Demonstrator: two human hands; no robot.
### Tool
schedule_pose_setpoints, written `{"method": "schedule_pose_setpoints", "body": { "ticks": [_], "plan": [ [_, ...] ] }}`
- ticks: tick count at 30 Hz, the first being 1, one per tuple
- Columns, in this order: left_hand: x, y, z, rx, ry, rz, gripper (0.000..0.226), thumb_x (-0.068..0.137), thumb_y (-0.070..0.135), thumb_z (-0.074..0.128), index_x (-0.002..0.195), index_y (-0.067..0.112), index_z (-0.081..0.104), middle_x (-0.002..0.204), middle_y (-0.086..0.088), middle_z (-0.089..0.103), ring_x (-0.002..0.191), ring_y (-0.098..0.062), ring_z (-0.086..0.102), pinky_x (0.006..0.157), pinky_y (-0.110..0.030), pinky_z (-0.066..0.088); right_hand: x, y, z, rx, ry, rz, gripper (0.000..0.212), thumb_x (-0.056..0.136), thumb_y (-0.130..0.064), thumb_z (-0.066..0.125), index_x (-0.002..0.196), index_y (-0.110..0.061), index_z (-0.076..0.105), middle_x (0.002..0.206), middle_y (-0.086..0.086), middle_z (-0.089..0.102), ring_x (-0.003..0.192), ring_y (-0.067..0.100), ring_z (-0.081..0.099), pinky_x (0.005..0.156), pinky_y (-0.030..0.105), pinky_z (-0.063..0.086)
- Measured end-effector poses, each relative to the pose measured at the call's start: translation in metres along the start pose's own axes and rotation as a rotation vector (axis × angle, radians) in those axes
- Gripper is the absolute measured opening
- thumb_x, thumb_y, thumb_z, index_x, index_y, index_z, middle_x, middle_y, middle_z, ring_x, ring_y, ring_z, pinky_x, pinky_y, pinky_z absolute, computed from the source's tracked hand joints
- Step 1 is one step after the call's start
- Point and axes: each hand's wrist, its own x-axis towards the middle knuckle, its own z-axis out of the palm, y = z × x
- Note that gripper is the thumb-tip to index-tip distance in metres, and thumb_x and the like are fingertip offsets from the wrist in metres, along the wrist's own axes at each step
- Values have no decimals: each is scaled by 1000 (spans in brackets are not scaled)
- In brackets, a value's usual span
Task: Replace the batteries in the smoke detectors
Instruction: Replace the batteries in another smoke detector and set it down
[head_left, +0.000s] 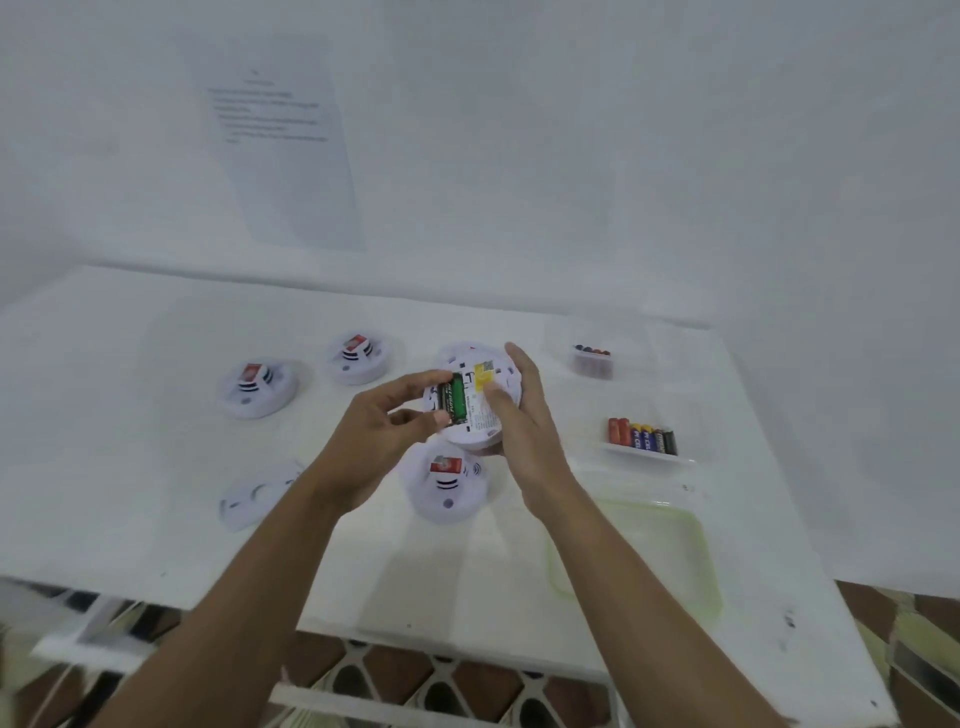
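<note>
White worktop (130, 467) set against a plain white wall, with a printed sheet (280, 140) fixed to the wall at upper left; its text is too blurred to read.

At far left, one smoke detector (257, 389) sits face up with a red tag on top. Nearer the front edge lies a flat white round plate (257, 501). A second tagged detector (358, 358) stands further back, well apart from the first.

The left hand (374, 441) is at centre, with forefinger and thumb curled and pinching the green battery (453, 397), which sits in the open bay of the held smoke detector (478, 400). That unit is raised above the worktop, back side up, label showing. Directly below it a third tagged detector (447, 488) rests on the worktop.

The right hand (524, 431) grips the held smoke detector, fingers wrapped round its far rim and thumb pressed on the label.

To the right, a clear tub (592, 361) holds batteries upright. Nearer, a shallow clear tray (644, 457) carries a row of mixed batteries (642, 439) side by side. At front right lies a green-rimmed clear lid (675, 551).
</note>
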Motion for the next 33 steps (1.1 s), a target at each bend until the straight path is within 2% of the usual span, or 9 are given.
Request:
{"method": "schedule_pose_setpoints", "body": {
  "ticks": [4,8,14,18,20,22,25,29,33],
  "plan": [
    [-14,0,-30,69,37,15,35,92,5,64,123,23,65,118,7,70,95,-20,67,86,-32,54,4,13,13,-36,-326,-14,92,83,-12,76,152,-39,22,145,-3,48,128,19,57,99,43,55],
    [-26,0,-61,161,28,-33,35,93,13,65,121,34,65,115,5,71,107,-33,63,100,-54,47,5,21,28,-137,-513,-20,118,74,8,82,154,-40,11,154,-4,36,136,15,49,102,42,53],
    [-44,0,-92,132,-5,-10,31,96,17,60,125,25,65,122,7,68,107,-14,66,90,-33,53,6,31,59,-201,-432,-123,97,69,12,84,145,-18,31,140,4,52,130,17,54,97,32,53],
    [-47,-18,-119,180,199,-36,24,97,18,58,114,30,70,115,13,70,110,-10,64,94,-34,52,3,39,75,-250,-399,-157,95,67,12,85,140,-20,33,137,-5,52,129,10,53,94,30,55],
    [-46,-32,-136,431,279,-98,21,95,25,61,106,41,70,116,17,68,110,-7,62,96,-32,48,1,42,81,-278,-382,-144,95,67,11,86,139,-21,33,129,-20,55,124,4,54,91,31,57],
    [-45,-48,-149,739,218,-207,24,90,37,66,113,43,65,129,12,62,120,-12,55,100,-30,41,-1,44,86,-298,-367,-138,95,66,11,86,138,-22,33,121,-28,56,120,-1,55,89,33,58],
    [-44,-67,-155,1003,12,-379,68,79,55,72,139,32,49,144,3,48,135,-22,39,110,-40,33,-4,49,90,-292,-340,-136,95,66,10,86,138,-21,32,128,-17,55,121,2,55,91,36,59],
    [-42,-75,-154,975,6,-377,78,72,49,80,140,28,49,129,-1,50,124,-25,45,104,-43,39,-8,53,95,-293,-321,-140,96,67,9,86,140,-20,31,133,-9,53,123,5,55,93,36,58],
    [-42,-71,-154,890,45,-337,64,72,35,84,128,25,56,112,-1,47,107,-21,49,88,-29,39,-12,54,96,-292,-320,-128,96,67,9,86,140,-23,32,134,-8,53,122,5,55,87,37,60]
  ]
}}
